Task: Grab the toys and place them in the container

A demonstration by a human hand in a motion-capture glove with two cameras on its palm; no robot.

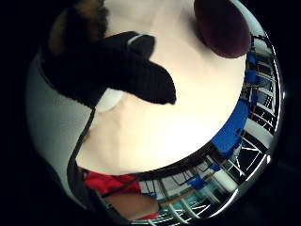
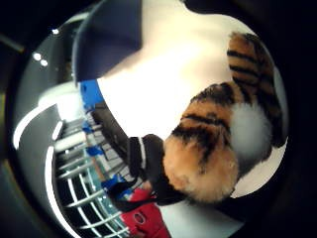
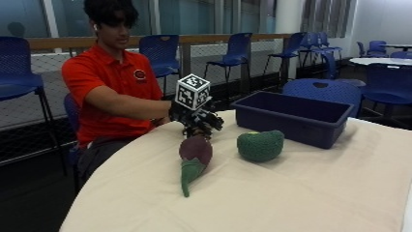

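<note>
Gloved right hand (image 3: 196, 118) was raised just above the table, near its edge on the person's side, fingers curled round a plush tiger toy (image 2: 218, 148). In the thumb-side palm view the toy sat close against the palm: orange fur with black stripes and a white patch. From the outside view the toy was mostly hidden behind the hand.

Open tablecloth lay on all sides of the hand. Just beside it, toward the table's middle, lay 1 plush eggplant (image 3: 193, 157), purple body with a green stem end pointing at the near table edge. Near that sat 1 green knitted toy (image 3: 260, 145), rounded. The 2 were apart, not touching.

The dark blue rectangular container (image 3: 293, 118) stood beyond the green toy, well apart from the hand, open top up.

Surface: round table (image 3: 289, 193) under a cream cloth. Room: blue chairs (image 3: 235, 48), a mesh railing, windows behind.
</note>
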